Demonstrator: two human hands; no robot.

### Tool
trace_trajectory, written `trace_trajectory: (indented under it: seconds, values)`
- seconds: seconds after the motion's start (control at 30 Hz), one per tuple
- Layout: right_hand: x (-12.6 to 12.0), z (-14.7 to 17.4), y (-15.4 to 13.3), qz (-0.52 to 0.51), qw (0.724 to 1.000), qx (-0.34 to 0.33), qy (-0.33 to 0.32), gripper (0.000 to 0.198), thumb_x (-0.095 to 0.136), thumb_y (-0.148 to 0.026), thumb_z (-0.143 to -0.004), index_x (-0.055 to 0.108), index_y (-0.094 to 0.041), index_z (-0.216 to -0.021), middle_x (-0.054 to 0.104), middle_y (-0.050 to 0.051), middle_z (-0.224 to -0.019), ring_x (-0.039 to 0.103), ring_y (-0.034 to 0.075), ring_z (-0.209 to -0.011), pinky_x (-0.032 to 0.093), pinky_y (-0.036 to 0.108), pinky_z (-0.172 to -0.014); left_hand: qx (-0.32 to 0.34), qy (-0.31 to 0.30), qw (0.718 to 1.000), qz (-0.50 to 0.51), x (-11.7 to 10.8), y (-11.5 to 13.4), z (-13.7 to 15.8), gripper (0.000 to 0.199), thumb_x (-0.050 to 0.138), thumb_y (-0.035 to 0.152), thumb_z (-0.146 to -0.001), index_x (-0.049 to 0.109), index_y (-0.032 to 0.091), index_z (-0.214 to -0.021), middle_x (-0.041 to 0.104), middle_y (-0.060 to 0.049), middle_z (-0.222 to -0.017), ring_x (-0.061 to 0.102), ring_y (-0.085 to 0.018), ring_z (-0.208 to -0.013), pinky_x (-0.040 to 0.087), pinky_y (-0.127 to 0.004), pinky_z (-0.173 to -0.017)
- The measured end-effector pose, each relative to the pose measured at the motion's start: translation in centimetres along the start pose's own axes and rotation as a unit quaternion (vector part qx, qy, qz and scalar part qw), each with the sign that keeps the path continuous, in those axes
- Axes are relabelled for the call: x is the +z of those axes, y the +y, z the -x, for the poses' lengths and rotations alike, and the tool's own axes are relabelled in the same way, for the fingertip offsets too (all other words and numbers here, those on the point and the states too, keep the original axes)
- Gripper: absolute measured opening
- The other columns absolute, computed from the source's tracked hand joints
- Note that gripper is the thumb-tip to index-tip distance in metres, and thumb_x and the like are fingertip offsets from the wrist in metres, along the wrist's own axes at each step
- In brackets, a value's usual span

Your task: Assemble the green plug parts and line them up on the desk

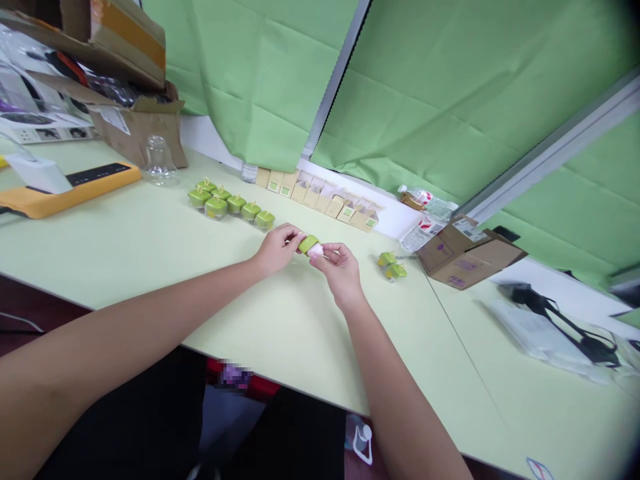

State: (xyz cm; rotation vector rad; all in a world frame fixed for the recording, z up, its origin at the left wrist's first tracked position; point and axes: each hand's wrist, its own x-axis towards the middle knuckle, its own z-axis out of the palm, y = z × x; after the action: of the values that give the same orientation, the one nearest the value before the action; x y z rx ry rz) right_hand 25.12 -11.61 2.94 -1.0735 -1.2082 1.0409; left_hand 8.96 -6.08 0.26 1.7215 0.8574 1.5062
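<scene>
Above the middle of the table, a small green-lidded container (309,243) is held between my two hands, tipped on its side. My left hand (278,249) pinches its left end with thumb and fingers. At the other end, a pale pinkish-white part (316,251) shows between the fingertips of my right hand (341,269), which are closed on it. Whether that part is the container's body or something inside it, I cannot tell. Several similar green-lidded containers (216,207) stand grouped beyond my left hand. A smaller group of green-lidded containers (392,266) sits to the right of my right hand.
Small tan card boxes (313,195) line the wall. An orange power strip (95,185), a clear bell-shaped jar (160,162) and cardboard boxes (140,133) are at left. To the right are plastic bottles (427,220), a carton (465,257) and a black strap (565,323) on plastic bags.
</scene>
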Motion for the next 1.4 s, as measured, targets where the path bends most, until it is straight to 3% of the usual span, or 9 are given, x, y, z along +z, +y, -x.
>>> trace_trajectory:
  seconds: [0.23,0.5,0.7,1.13,1.4]
  values:
    - [0.8,0.4,0.3,0.043,0.998,-0.047,0.029,0.045,0.084,-0.043,-0.066,0.057,-0.022,-0.096,0.075,0.006,-0.097,0.071,0.018,-0.079,0.06,0.037,-0.076,-0.069,-0.022,0.993,0.092,0.3,0.4,0.0,0.026,0.058,0.04,-0.091,0.062,0.015,-0.084,0.064,-0.003,-0.077,0.064,-0.012,-0.063,0.054,-0.026,-0.063]
    - [1.6,1.1,0.3,0.13,0.981,-0.121,0.077,0.037,0.072,-0.046,-0.078,0.062,-0.024,-0.106,0.066,0.007,-0.115,0.071,0.019,-0.089,0.06,0.033,-0.081,-0.129,0.016,0.978,0.165,1.1,1.0,0.0,0.028,0.064,0.041,-0.086,0.062,0.014,-0.081,0.064,-0.003,-0.079,0.063,-0.011,-0.063,0.057,-0.028,-0.068]
    - [1.3,1.0,0.1,0.176,0.967,-0.177,0.051,0.044,0.079,-0.037,-0.07,0.063,-0.026,-0.109,0.062,0.006,-0.118,0.068,0.019,-0.093,0.06,0.035,-0.085,-0.154,0.028,0.971,0.183,1.2,1.2,0.1,0.02,0.061,0.031,-0.088,0.061,0.014,-0.078,0.062,-0.001,-0.076,0.063,-0.011,-0.065,0.057,-0.028,-0.07]
    - [1.0,0.8,0.5,0.222,0.959,-0.166,0.055,0.038,0.077,-0.036,-0.073,0.066,-0.026,-0.108,0.07,0.006,-0.106,0.069,0.021,-0.088,0.059,0.037,-0.083,-0.19,0.022,0.961,0.201,1.2,1.4,0.5,0.016,0.06,0.025,-0.088,0.059,0.014,-0.077,0.06,0.002,-0.073,0.061,-0.009,-0.059,0.056,-0.029,-0.071]
    - [0.9,0.9,0.6,0.198,0.967,-0.147,0.063,0.038,0.081,-0.034,-0.067,0.068,-0.027,-0.101,0.074,0.002,-0.094,0.072,0.021,-0.079,0.059,0.037,-0.08,-0.176,0.011,0.965,0.195,1.1,1.2,0.6,0.023,0.066,0.034,-0.085,0.059,0.014,-0.076,0.06,0.001,-0.072,0.06,-0.01,-0.061,0.057,-0.03,-0.07]
